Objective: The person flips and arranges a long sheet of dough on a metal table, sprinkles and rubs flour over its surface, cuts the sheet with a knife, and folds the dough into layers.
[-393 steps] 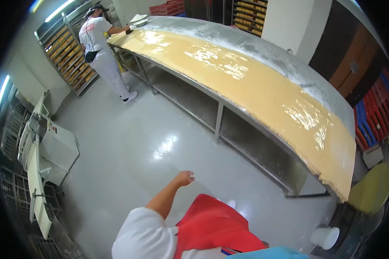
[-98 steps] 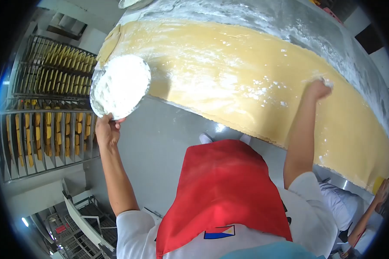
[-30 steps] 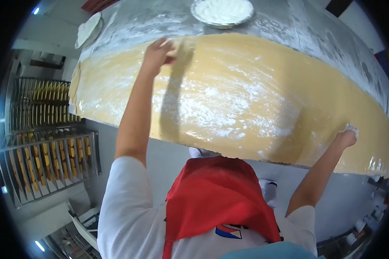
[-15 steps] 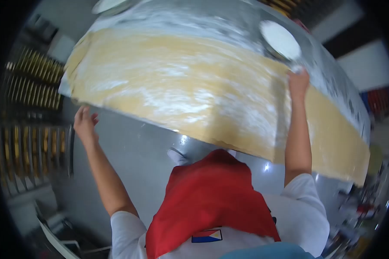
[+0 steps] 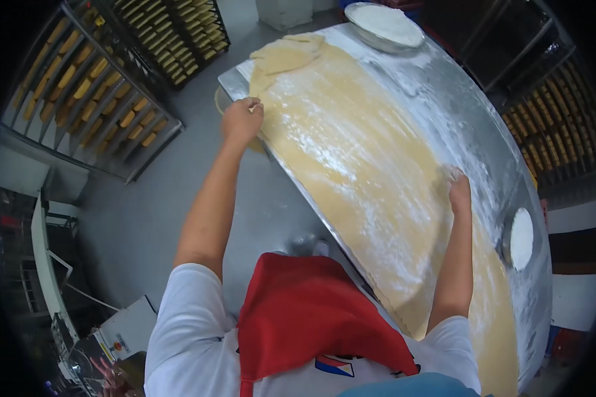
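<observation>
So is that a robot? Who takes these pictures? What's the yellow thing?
No robot: a person's bare left hand and right hand. One camera on their head takes every picture, looking down past the red cloth apron. The wide, pale yellow sheet, probably dough, lies on the grey metal table, dusted with white powder. Two round bowls of powder stand there. The left hand is at the sheet's near edge, the right near its far edge. I can't tell if they hold anything.

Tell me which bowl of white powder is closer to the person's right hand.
The right-side bowl in the picture; the top bowl, near the upper edge, sits clearly farther from the right hand.
</observation>
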`<state>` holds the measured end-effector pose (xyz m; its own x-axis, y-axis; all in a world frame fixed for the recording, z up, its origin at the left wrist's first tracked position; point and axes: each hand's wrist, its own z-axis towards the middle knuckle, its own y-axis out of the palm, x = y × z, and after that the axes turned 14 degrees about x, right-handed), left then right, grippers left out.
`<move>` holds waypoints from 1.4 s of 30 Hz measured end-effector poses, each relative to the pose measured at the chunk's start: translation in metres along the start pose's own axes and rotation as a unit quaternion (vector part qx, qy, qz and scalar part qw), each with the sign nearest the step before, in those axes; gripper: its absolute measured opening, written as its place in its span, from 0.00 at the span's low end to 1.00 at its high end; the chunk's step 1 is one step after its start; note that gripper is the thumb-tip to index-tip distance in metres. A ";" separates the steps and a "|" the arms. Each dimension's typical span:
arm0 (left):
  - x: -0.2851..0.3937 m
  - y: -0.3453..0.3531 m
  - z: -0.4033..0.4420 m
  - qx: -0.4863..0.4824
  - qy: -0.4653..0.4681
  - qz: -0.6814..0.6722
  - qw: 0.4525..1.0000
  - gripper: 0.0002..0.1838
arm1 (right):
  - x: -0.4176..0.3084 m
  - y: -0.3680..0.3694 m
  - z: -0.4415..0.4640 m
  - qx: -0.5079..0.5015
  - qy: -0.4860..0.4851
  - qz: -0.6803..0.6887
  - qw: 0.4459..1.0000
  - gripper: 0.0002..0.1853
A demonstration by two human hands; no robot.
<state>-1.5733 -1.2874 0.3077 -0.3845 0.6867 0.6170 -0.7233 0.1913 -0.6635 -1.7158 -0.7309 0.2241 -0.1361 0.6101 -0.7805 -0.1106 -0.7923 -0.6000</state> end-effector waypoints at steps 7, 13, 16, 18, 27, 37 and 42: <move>-0.026 0.074 0.114 -0.085 -0.034 -0.011 0.996 0.16 | -0.139 0.164 0.076 -0.037 -0.082 0.048 0.995 0.21; -0.064 0.179 0.231 -0.007 0.041 0.069 0.997 0.21 | -0.241 0.285 0.144 -0.051 0.065 0.127 0.988 0.16; -0.071 0.196 0.282 -0.111 -0.038 0.081 0.990 0.24 | -0.276 0.352 0.197 -0.007 -0.066 0.019 0.998 0.14; -0.100 0.236 0.308 -0.177 -0.041 0.049 0.982 0.23 | -0.309 0.394 0.227 0.004 -0.152 -0.056 0.987 0.15; -0.113 0.237 0.317 -0.214 0.031 -0.141 0.966 0.19 | -0.372 0.543 0.315 -0.150 -0.227 -0.212 0.938 0.23; -0.113 0.250 0.328 -0.248 -0.028 -0.196 0.948 0.52 | -0.415 0.456 0.355 -0.199 -0.085 -0.130 0.968 0.15; -0.104 0.264 0.348 -0.395 -0.174 -0.359 0.828 0.48 | -0.443 0.404 0.335 -0.141 0.058 0.244 0.958 0.11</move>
<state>-1.9241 -1.5523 0.2159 -0.2597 -0.0196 0.9655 -0.2885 0.9557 -0.0582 -2.0300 -1.3198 0.3863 0.0088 0.1748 -0.9846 0.2107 -0.9628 -0.1690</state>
